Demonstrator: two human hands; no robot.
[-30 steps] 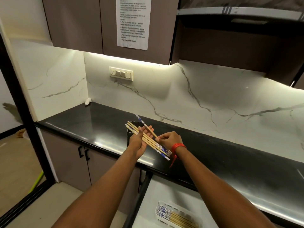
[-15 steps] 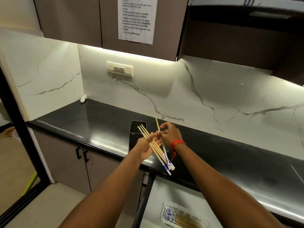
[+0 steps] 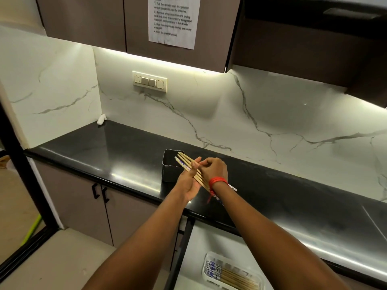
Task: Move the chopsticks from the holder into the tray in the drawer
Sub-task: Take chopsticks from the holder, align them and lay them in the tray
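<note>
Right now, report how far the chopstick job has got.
Done: the drawer is open, and some chopsticks already lie in the tray. In hand: both hands hold a bundle of chopsticks above the black holder. Left: lowering that bundle into the tray.

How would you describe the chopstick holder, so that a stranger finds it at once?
Look at the black countertop under the wall switch plate. Near its front edge, just left of the hands, stands the holder: a dark, open-topped box, the only container on the counter.
</note>
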